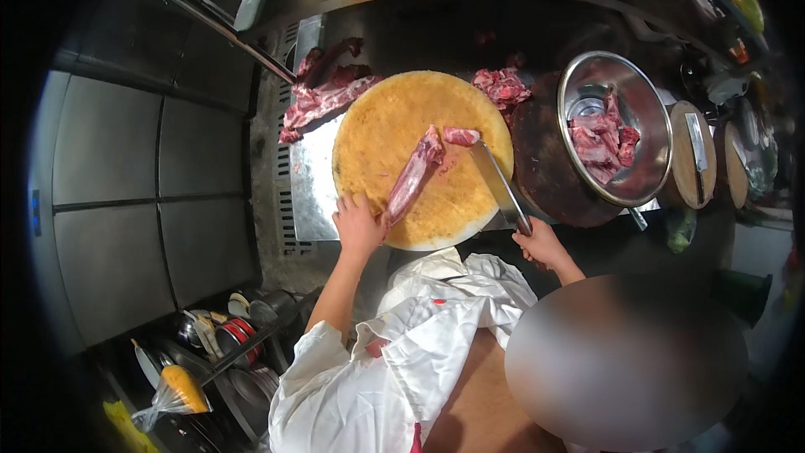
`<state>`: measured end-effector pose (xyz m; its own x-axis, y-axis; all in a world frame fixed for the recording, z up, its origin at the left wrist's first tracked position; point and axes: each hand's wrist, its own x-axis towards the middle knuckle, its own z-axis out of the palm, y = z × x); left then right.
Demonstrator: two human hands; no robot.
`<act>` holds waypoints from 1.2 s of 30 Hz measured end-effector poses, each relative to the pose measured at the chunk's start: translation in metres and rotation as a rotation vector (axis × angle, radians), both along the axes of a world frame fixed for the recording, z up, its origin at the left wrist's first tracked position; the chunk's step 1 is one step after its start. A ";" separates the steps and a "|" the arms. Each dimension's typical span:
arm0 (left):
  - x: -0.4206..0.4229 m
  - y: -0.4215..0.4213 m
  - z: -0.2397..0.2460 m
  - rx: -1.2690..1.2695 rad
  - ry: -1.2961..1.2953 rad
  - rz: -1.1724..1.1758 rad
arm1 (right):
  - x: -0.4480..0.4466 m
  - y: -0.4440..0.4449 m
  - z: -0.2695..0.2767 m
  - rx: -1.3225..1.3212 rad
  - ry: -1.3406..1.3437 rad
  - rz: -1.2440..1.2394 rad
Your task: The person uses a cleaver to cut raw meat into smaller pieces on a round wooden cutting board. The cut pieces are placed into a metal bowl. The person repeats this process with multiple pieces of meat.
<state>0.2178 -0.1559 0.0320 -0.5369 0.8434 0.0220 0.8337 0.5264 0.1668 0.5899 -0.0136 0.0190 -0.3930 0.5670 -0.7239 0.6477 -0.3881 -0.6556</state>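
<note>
On the round yellowish chopping board (377,119) lies a long strip of raw meat (412,179), slanting from the middle towards the near left edge. My left hand (358,223) is at the strip's near end, its thumb against the meat and its fingers over the board's rim; the grip is partly hidden. In my right hand (542,244) is the handle of a cleaver (497,182). The broad blade reaches over the right side of the board. Its far tip is beside a short cut chunk of meat (461,136), which lies apart from the strip.
Larger raw cuts (327,100) lie left of the board, and more meat (502,87) lies behind it. A steel bowl (569,157) holding several chunks stands on a dark round block (534,182). Farther right, a knife (697,141) rests on another round board (682,163).
</note>
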 end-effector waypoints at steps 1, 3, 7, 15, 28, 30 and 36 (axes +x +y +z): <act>0.002 -0.012 -0.009 -0.070 -0.169 0.049 | -0.005 0.000 0.001 0.101 -0.025 0.043; 0.002 -0.030 -0.032 -0.034 -0.457 0.128 | -0.014 -0.004 0.002 0.304 -0.080 0.123; 0.021 -0.044 -0.038 0.174 -0.635 0.004 | -0.040 -0.015 0.017 0.447 -0.080 0.148; -0.016 -0.037 -0.052 0.452 -0.451 -0.122 | -0.138 -0.009 0.027 0.575 0.027 0.198; -0.034 0.006 0.003 0.636 -0.461 -0.306 | -0.169 0.000 0.027 0.603 0.032 0.251; -0.034 0.005 0.003 0.621 -0.470 -0.303 | -0.195 -0.003 0.106 0.772 0.342 0.083; -0.036 0.003 0.006 0.651 -0.437 -0.309 | -0.215 0.023 0.097 1.046 0.425 -0.115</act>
<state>0.1814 -0.1528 0.0383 -0.3569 0.8449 0.3984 0.7143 -0.0280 0.6993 0.3748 0.0091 0.1162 -0.4001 0.8638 0.3062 0.2910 0.4366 -0.8513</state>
